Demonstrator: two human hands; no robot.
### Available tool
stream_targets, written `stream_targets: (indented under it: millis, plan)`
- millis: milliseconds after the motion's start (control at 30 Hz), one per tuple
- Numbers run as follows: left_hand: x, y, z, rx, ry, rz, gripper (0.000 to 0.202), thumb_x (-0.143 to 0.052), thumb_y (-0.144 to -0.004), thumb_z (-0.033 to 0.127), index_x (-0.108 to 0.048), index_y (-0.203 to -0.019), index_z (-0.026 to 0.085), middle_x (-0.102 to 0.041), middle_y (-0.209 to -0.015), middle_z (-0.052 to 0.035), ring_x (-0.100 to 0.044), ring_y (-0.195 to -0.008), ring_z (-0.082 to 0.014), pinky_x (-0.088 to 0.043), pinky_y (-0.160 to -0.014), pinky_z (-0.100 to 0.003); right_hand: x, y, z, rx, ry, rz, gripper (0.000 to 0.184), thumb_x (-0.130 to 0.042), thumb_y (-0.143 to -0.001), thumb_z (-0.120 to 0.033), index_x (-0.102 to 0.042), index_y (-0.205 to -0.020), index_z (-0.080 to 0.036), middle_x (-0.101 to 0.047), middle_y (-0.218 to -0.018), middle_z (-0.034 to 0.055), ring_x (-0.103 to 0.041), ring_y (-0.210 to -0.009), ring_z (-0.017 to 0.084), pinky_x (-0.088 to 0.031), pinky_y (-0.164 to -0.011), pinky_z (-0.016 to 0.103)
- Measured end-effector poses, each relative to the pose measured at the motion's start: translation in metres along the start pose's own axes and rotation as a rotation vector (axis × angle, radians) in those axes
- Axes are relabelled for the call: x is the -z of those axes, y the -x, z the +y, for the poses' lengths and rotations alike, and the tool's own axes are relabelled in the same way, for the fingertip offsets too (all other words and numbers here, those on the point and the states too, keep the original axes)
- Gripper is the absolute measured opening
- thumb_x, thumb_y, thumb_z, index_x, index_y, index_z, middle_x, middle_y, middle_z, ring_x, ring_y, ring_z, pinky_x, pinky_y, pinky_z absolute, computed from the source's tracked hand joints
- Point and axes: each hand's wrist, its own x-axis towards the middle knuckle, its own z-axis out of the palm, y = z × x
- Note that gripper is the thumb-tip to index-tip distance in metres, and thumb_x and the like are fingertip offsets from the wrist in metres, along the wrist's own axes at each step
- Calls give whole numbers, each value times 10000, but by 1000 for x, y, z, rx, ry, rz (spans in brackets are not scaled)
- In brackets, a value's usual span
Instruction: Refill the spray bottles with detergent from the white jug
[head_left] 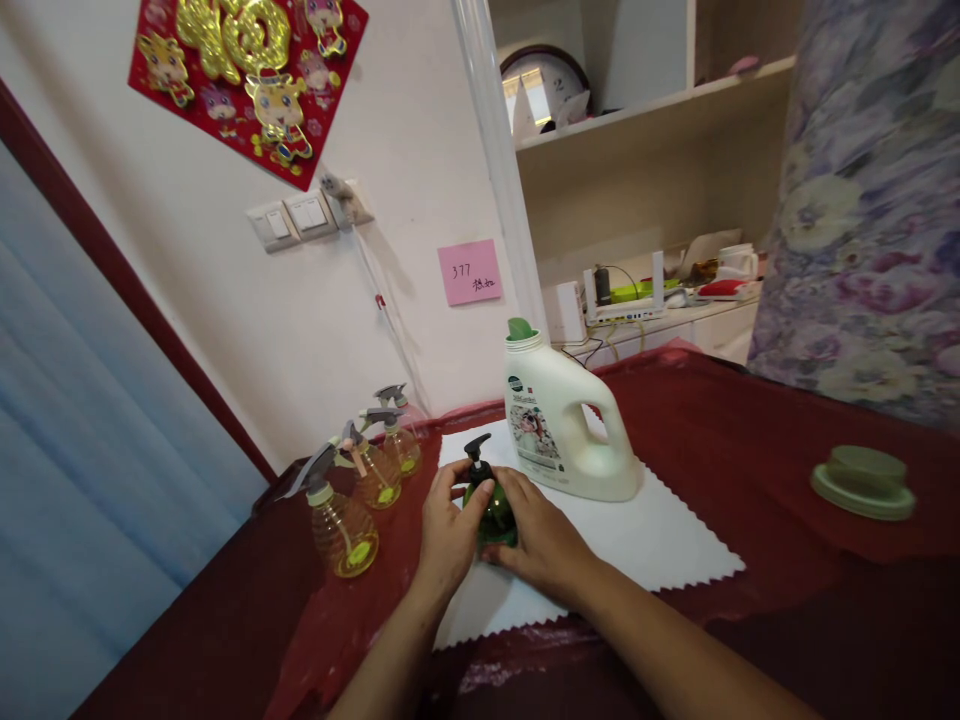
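Observation:
Both my hands are around a small green pump bottle point(495, 515) with a black pump top point(478, 462). It stands on a white cloth point(660, 540) with a zigzag edge. The fingers of my left hand point(448, 520) grip its left side near the neck. My right hand point(544, 535) wraps its right side and lower part. Just behind stands a large pale green jug point(540, 400) with a handle; its mouth is uncapped and a green spout point(519, 328) shows there. My fingers hide part of the pump bottle.
Several clear spray bottles point(343, 530) with some yellow liquid stand at the left on the red table cover point(750, 430). A pale green cap-like lid point(862, 483) lies at the right. Behind are a wall, shelves and a white router point(626, 310). A blue curtain point(97, 420) hangs at the left.

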Motion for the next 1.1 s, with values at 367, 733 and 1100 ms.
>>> stream_targets:
  millis: [367, 733, 1100]
  plan:
    - [-1, 0, 0, 19, 24, -10, 318, -680, -808, 347, -623, -1079, 190, -686, -1089, -104, -654, -981, -259, -511, -877, -420, 2, -1, -3, 2, -9, -5, 933, -805, -676, -229, -305, -1462, -193, -400, -1501, 164, -379, -1394, 298, -334, -1163, 468]
    - [1, 1, 2, 20, 23, -18, 317, -681, -803, 348, -627, -1072, 190, -682, -1095, -106, -649, -999, -265, -506, -882, -420, 1, 0, -1, 6, -17, -8, 959, -809, -668, -229, -283, -1470, -210, -388, -1506, 164, -364, -1405, 308, -334, -1162, 484]
    - [2, 0, -1, -23, 4, -51, 332, -657, -837, 348, -641, -1136, 206, -665, -1157, -95, -633, -1039, -253, -498, -894, -396, 2, 0, -3, 9, -35, 5, 941, -803, -665, -223, -299, -1459, -247, -418, -1481, 142, -395, -1383, 307, -361, -1136, 499]
